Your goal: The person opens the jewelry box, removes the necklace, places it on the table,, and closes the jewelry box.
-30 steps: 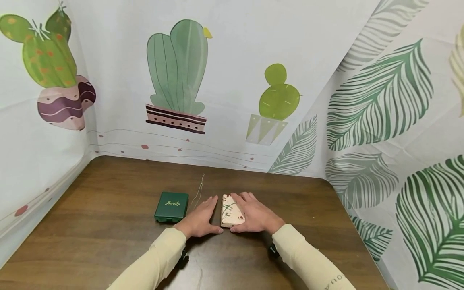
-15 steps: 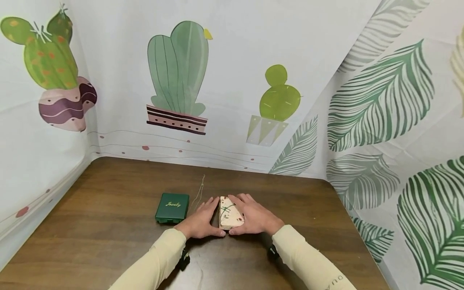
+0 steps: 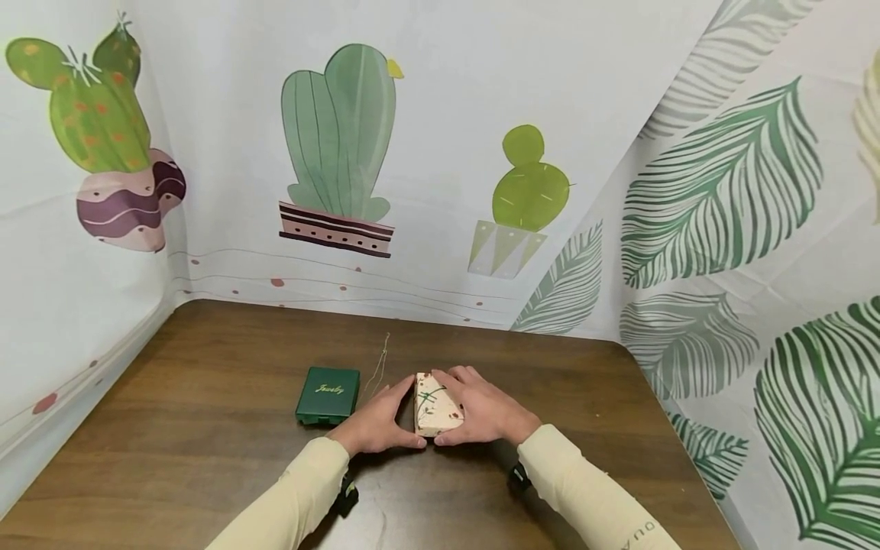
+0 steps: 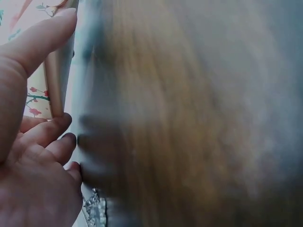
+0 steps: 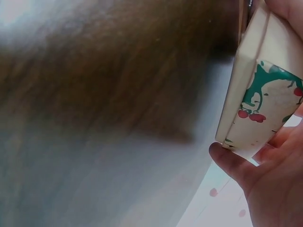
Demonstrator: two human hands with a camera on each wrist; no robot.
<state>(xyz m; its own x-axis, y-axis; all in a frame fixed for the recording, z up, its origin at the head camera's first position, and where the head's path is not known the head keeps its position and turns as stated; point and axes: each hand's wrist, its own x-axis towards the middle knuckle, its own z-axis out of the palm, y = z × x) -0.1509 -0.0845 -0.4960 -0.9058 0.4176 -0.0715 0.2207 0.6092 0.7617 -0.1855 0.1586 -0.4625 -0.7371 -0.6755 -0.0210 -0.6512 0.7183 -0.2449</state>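
Note:
A small cream box printed with red blossoms and green stems lies flat on the table between both hands. My right hand grips its right side, the thumb at the near edge and the fingers reaching to the far side. From the left, my left hand holds it, thumb at the near corner and index finger at the far one. In the left wrist view, thumb and fingertips meet the box along its edge. The right wrist view shows the box's patterned side, with a fingertip at its corner.
A green box with gold "Jewelry" lettering stands left of my left hand. Behind that hand a thin necklace lies stretched on the brown wooden table. A printed cloth hangs along the table's back and sides.
The cream box has shifted slightly left and toward me. My left hand has come up against it, while my right hand keeps its hold. Green box and necklace lie as before.

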